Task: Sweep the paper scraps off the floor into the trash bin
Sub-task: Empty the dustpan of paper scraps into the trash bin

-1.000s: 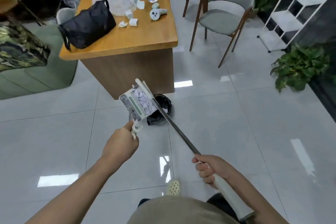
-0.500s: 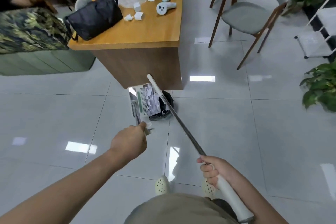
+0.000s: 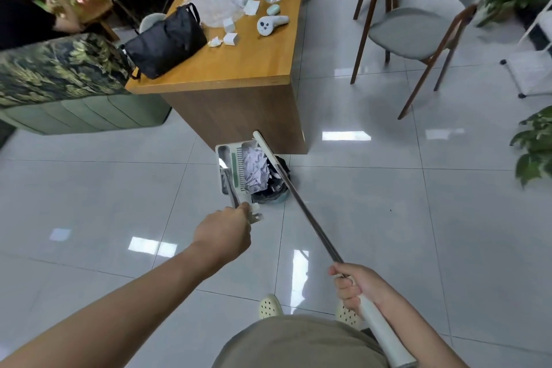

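Note:
My left hand [image 3: 222, 230] grips the handle of a white dustpan [image 3: 230, 164], which is tilted toward a small bin with a black liner [image 3: 270, 196] at the foot of the desk. White paper scraps [image 3: 255, 170] lie heaped in the pan, right at the bin's edge. My right hand [image 3: 355, 285] grips the broom [image 3: 298, 197] where its metal shaft meets the white grip. The shaft runs up across the bin's mouth and past the pan's right side. The broom's head is not visible.
A wooden desk [image 3: 239, 69] stands just behind the bin, carrying a black bag [image 3: 165, 40], plastic wrap, a bottle and paper bits. A green sofa [image 3: 83, 110] is to the left, grey chairs [image 3: 418, 27] and plants [image 3: 534, 146] to the right. Glossy floor tiles surround me.
My left hand has tipped the dustpan over toward the bin, and the scraps have slid to the pan's bin-side edge. The view has shifted closer to the desk.

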